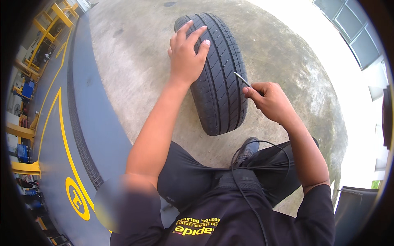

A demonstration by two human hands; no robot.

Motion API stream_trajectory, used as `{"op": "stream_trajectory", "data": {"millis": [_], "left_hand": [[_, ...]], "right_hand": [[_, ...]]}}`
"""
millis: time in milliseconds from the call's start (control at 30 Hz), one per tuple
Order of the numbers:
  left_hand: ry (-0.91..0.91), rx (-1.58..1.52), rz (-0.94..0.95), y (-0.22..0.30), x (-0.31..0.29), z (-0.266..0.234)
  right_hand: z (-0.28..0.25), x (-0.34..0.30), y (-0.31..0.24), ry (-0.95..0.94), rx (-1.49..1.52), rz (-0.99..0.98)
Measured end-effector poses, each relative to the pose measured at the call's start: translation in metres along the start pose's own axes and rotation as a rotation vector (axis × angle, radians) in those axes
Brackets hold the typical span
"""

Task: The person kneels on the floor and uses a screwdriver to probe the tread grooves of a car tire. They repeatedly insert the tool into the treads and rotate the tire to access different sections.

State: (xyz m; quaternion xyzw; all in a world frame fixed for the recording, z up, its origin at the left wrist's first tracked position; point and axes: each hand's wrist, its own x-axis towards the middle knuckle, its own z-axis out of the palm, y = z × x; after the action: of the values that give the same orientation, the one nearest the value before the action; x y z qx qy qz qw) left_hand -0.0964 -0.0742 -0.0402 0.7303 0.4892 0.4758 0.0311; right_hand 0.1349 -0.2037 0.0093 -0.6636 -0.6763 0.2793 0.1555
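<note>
A black car tire (216,88) stands upright on its tread in front of me, its grooves facing up. My left hand (186,55) rests on the tire's upper left shoulder with the fingers spread. Near the tread's right edge, my right hand (266,98) is closed round a thin pointed metal pick (241,78). The pick's tip reaches over the right part of the tread; whether it touches the rubber I cannot tell. The pick's handle is hidden in my fist.
Stained concrete floor (295,78) surrounds the tire. Grey-blue painted floor with yellow lines (61,123) and a dark drain grating (80,139) lies left, beside yellow lift frames (51,24). A black cable (242,184) loops over my lap. My shoe (248,149) is just below the tire.
</note>
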Motion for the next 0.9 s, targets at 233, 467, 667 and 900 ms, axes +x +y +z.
{"op": "stream_trajectory", "data": {"millis": [233,467,667,900], "left_hand": [[-0.089,0.138,0.048,0.017,-0.010,0.007],[-0.087,0.154,0.104,0.023,-0.017,0.013],[-0.097,0.159,0.090,0.029,-0.018,0.021],[-0.107,0.173,0.039,0.035,-0.022,0.034]], "right_hand": [[-0.024,0.015,-0.014,0.137,-0.501,-0.192],[-0.031,0.016,-0.032,0.060,-0.796,-0.195],[-0.043,0.028,-0.056,0.006,-1.004,-0.192],[-0.040,0.051,-0.061,-0.040,-1.171,-0.141]]}}
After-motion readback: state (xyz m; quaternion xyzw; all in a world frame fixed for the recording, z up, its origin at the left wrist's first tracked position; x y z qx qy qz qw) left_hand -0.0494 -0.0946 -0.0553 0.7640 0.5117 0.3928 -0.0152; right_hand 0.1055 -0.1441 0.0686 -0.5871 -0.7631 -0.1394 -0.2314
